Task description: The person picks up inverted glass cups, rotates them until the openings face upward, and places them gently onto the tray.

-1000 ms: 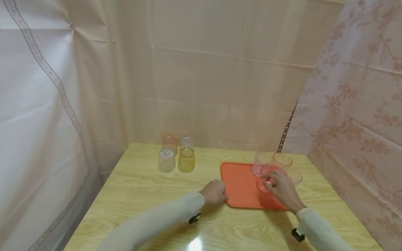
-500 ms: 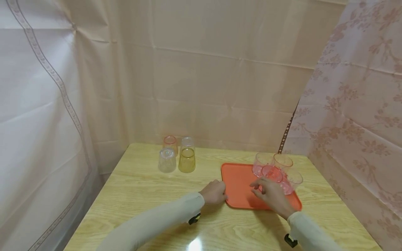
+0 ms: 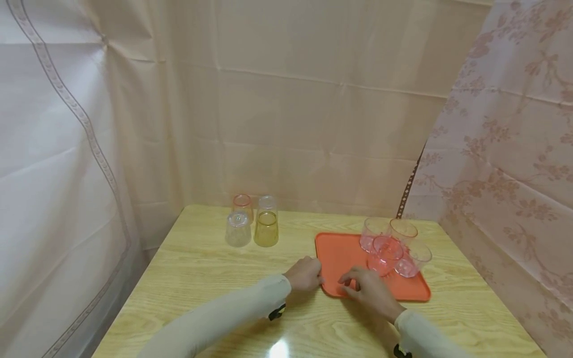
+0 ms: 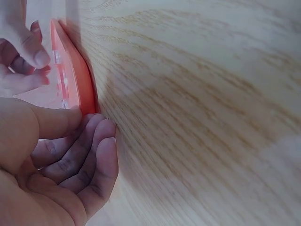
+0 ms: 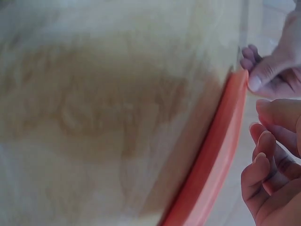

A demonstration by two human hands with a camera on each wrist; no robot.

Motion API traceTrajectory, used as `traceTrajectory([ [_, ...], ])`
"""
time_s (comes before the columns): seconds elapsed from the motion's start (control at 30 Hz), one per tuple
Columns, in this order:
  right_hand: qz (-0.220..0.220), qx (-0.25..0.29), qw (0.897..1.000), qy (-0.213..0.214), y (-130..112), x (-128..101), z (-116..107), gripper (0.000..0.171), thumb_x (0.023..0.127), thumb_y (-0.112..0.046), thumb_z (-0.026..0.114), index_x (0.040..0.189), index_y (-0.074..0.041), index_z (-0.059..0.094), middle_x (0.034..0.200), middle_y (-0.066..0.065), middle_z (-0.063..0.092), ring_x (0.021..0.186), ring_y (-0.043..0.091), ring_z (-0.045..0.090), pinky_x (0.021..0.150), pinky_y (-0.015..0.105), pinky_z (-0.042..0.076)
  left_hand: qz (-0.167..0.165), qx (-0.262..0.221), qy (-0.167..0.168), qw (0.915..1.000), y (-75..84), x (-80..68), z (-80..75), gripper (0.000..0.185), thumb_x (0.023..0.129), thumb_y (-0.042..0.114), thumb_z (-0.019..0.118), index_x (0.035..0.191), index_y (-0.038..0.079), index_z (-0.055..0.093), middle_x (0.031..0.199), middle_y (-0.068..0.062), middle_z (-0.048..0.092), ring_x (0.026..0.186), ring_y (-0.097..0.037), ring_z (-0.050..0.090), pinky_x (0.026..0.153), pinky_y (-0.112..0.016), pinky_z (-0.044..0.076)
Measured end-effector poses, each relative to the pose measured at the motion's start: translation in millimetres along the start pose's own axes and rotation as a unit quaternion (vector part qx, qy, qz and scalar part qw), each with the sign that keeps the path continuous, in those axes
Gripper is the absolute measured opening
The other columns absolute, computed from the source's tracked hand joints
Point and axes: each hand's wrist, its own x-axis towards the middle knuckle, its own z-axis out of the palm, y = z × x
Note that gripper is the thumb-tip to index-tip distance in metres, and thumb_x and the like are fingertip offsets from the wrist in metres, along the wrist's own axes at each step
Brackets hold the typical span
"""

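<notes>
My left hand (image 3: 304, 274) grips the left edge of an orange tray (image 3: 340, 251). In the left wrist view its thumb lies on the tray's rim (image 4: 83, 89), with the fingers curled beneath. My right hand (image 3: 369, 291) hovers over the tray's front part, its fingers loosely bent. Nothing lies between those fingers (image 5: 263, 141) in the right wrist view. On the tray's right half stand several see-through tumblers, among them a pink one (image 3: 380, 263) in front, a clear one (image 3: 419, 256) at the right and an orange-rimmed one (image 3: 403, 229) behind.
Left of the tray, several tumblers stand grouped on the wooden table (image 3: 215, 268): a yellow one (image 3: 266, 231), an upside-down clear one (image 3: 238, 231), an orange one (image 3: 242, 201) and another clear one (image 3: 267, 201). Cloth curtains (image 3: 291, 124) hang around the table.
My right hand has let go of the pink tumbler at the front of the group and moved left and toward me. My left hand has stayed at the tray's edge.
</notes>
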Motion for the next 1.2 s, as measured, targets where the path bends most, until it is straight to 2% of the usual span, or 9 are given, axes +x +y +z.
traceTrajectory([
  [0.17, -0.022, 0.011, 1.000, -0.005, -4.5, -1.1, 8.7, 0.006, 0.089, -0.020, 0.082, 0.094, -0.021, 0.079, 0.091, -0.015, 0.063, 0.074, 0.005, 0.053, 0.064, 0.023, 0.045, 0.000, 0.009, 0.005, 1.0000, -0.1, -0.1, -1.1, 0.049, 0.096, 0.014, 0.073, 0.055, 0.015, 0.046, 0.051, 0.008, 0.032, 0.049, -0.008, 0.031, 0.047, -0.022, 0.031],
  [0.47, -0.057, 0.024, 0.998, -0.012, -9.5, -1.1, 18.0, 0.007, 0.087, -0.019, 0.083, 0.092, -0.022, 0.078, 0.088, -0.017, 0.062, 0.074, 0.003, 0.055, 0.064, 0.022, 0.046, 0.008, -0.013, 0.005, 0.9999, -3.3, -3.9, -5.7, 0.045, 0.094, 0.016, 0.076, 0.057, 0.015, 0.049, 0.049, 0.010, 0.032, 0.045, -0.006, 0.028, 0.044, -0.021, 0.027],
  [0.57, -0.071, 0.022, 0.997, 0.000, -10.7, -0.9, 19.5, 0.009, 0.086, -0.015, 0.084, 0.091, -0.021, 0.078, 0.087, -0.016, 0.062, 0.074, 0.003, 0.056, 0.064, 0.022, 0.046, 0.014, 0.001, 0.009, 0.9999, -5.4, -4.5, -6.5, 0.047, 0.093, 0.019, 0.078, 0.057, 0.017, 0.048, 0.049, 0.011, 0.031, 0.044, -0.005, 0.027, 0.043, -0.021, 0.025],
  [0.7, -0.066, 0.021, 0.998, 0.000, -12.6, -0.2, 20.0, 0.009, 0.086, -0.014, 0.084, 0.090, -0.020, 0.078, 0.087, -0.016, 0.062, 0.074, 0.002, 0.056, 0.063, 0.022, 0.046, 0.018, 0.031, 0.015, 0.9992, -9.3, -4.4, -9.8, 0.051, 0.093, 0.021, 0.077, 0.054, 0.018, 0.045, 0.048, 0.012, 0.029, 0.043, -0.003, 0.024, 0.042, -0.020, 0.023],
  [0.83, -0.046, 0.025, 0.999, -0.009, -13.7, 1.6, 19.6, 0.009, 0.087, -0.014, 0.083, 0.090, -0.020, 0.078, 0.087, -0.015, 0.062, 0.075, 0.001, 0.056, 0.064, 0.022, 0.047, 0.023, 0.055, 0.034, 0.9976, -15.7, -4.5, -20.9, 0.039, 0.094, 0.022, 0.076, 0.061, 0.017, 0.055, 0.052, 0.013, 0.041, 0.046, -0.001, 0.034, 0.045, -0.019, 0.031],
  [0.97, -0.040, 0.028, 0.999, -0.010, -12.9, 2.8, 19.5, 0.009, 0.087, -0.013, 0.083, 0.089, -0.020, 0.078, 0.086, -0.015, 0.062, 0.075, 0.001, 0.057, 0.064, 0.022, 0.048, 0.028, 0.063, 0.054, 0.9961, -25.5, -6.8, -39.1, 0.023, 0.095, 0.023, 0.075, 0.076, 0.013, 0.066, 0.068, 0.010, 0.059, 0.057, -0.004, 0.050, 0.053, -0.021, 0.043],
  [1.2, -0.046, 0.024, 0.999, -0.004, -11.0, 3.3, 22.1, 0.011, 0.086, -0.013, 0.084, 0.088, -0.021, 0.077, 0.085, -0.016, 0.061, 0.074, 0.001, 0.057, 0.064, 0.023, 0.049, 0.035, 0.060, 0.083, 0.9941, -46.3, -15.9, -71.1, 0.017, 0.096, 0.019, 0.072, 0.083, 0.009, 0.069, 0.080, 0.002, 0.068, 0.069, -0.008, 0.059, 0.063, -0.026, 0.051],
])
